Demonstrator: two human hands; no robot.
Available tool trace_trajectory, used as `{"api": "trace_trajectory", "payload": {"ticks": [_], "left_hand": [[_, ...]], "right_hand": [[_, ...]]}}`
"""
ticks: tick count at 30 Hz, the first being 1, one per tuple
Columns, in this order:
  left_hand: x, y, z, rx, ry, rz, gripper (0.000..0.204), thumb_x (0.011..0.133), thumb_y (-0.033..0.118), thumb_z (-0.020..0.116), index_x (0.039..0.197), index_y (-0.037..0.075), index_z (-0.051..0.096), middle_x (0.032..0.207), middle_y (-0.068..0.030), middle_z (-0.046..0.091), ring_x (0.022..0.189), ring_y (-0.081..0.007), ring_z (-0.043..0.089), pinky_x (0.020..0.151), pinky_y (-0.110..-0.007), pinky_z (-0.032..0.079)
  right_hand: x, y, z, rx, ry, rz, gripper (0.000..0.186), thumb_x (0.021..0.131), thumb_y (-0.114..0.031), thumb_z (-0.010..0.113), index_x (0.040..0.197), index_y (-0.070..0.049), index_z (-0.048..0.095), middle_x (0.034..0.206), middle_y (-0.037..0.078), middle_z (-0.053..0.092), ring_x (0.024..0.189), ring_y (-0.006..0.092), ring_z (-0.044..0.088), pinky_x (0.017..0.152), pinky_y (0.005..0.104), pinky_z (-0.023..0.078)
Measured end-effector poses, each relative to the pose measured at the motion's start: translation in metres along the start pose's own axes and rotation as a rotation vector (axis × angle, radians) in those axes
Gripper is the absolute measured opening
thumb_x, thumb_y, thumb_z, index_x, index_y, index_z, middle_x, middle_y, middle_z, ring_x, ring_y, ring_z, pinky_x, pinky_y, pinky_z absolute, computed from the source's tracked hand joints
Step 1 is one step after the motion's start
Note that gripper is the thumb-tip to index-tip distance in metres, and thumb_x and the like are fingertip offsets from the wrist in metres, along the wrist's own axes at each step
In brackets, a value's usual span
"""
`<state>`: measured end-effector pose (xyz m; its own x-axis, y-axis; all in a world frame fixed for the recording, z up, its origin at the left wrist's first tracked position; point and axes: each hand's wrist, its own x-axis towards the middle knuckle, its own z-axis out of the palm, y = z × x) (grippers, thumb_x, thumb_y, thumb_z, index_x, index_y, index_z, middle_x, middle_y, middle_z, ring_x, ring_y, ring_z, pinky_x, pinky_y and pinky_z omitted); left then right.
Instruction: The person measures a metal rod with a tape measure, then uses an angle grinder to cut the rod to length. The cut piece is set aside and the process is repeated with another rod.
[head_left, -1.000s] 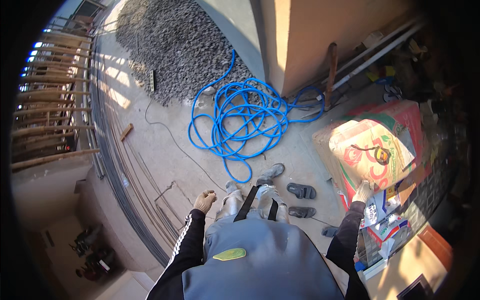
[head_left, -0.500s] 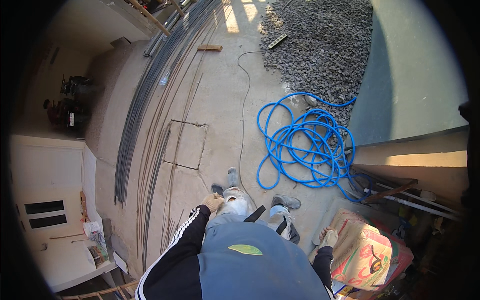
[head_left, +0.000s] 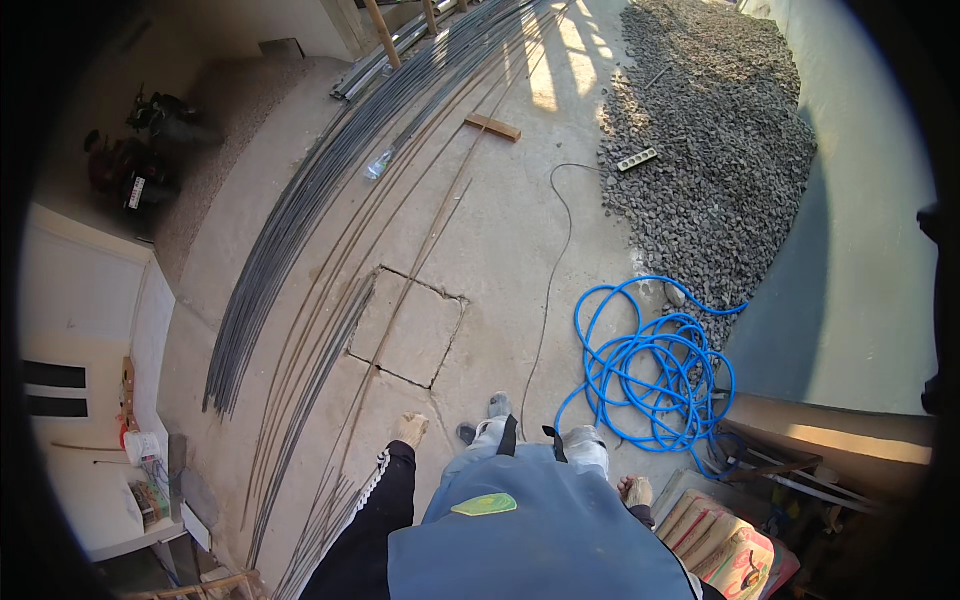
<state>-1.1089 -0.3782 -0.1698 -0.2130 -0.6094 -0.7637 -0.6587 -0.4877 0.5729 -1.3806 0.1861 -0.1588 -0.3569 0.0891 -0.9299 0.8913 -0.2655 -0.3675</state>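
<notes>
I stand on a concrete floor, looking down past my blue-grey apron. My left hand (head_left: 411, 429) hangs at my side with loosely curled fingers and holds nothing; it is above thin steel rods (head_left: 330, 400) on the floor. My right hand (head_left: 636, 491) also hangs at my side with nothing in it, close to a stack of cement bags (head_left: 722, 548). A coiled blue hose (head_left: 655, 370) lies just ahead of my right foot.
A long bundle of steel rebar (head_left: 300, 220) runs along the left. A gravel pile (head_left: 710, 150) with a white power strip (head_left: 637, 159) on it lies ahead right, a thin cable (head_left: 556, 270) trailing from it. A square floor hatch (head_left: 408, 325) lies ahead; a wood scrap (head_left: 492, 127) lies farther off.
The view has swung left: the hose and cement bags slid to the right and the rebar bundle came into view. Both hands stayed down at my sides.
</notes>
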Motion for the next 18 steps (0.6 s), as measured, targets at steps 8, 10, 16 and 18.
{"api": "trace_trajectory", "payload": {"ticks": [8, 10, 16, 18], "left_hand": [[0.066, 0.139, 0.042, 0.007, -0.064, 0.114, 0.022, 0.088, 0.022, 0.064, 0.097, 0.003, 0.071, 0.079, -0.004, 0.068, 0.072, -0.0147, 0.061, 0.068, -0.03, 0.048], [0.082, 0.178, 0.061, 0.094, -0.088, 0.165, 0.027, 0.089, 0.023, 0.064, 0.104, 0.002, 0.071, 0.084, -0.0059, 0.07, 0.078, -0.0163, 0.063, 0.073, -0.032, 0.05], [0.157, 0.252, 0.079, 0.031, -0.176, 0.135, 0.026, 0.09, 0.024, 0.065, 0.107, 0.005, 0.071, 0.081, -0.005, 0.068, 0.071, -0.0152, 0.062, 0.063, -0.031, 0.049], [0.173, 0.265, 0.066, -0.138, -0.166, -0.054, 0.02, 0.09, 0.024, 0.065, 0.101, 0.008, 0.071, 0.076, -0.0035, 0.066, 0.061, -0.0132, 0.059, 0.054, -0.029, 0.046]], "right_hand": [[0.016, -0.079, 0.214, -0.288, -0.134, -0.149, 0.019, 0.096, -0.03, 0.058, 0.087, -0.013, 0.06, 0.075, 0.004, 0.063, 0.06, 0.0184, 0.061, 0.049, 0.0323, 0.048], [0.023, -0.106, 0.259, -0.322, -0.148, -0.182, 0.017, 0.096, -0.029, 0.058, 0.088, -0.014, 0.061, 0.076, 0.004, 0.064, 0.062, 0.0174, 0.061, 0.052, 0.0303, 0.05], [0.086, -0.172, 0.385, -0.363, -0.164, -0.215, 0.024, 0.102, -0.035, 0.055, 0.093, -0.013, 0.062, 0.081, 0.005, 0.066, 0.063, 0.0185, 0.063, 0.053, 0.032, 0.054], [0.09, -0.194, 0.422, -0.36, -0.128, -0.203, 0.02, 0.099, -0.031, 0.058, 0.092, -0.013, 0.062, 0.083, 0.005, 0.066, 0.067, 0.0189, 0.064, 0.054, 0.0323, 0.054]]}}
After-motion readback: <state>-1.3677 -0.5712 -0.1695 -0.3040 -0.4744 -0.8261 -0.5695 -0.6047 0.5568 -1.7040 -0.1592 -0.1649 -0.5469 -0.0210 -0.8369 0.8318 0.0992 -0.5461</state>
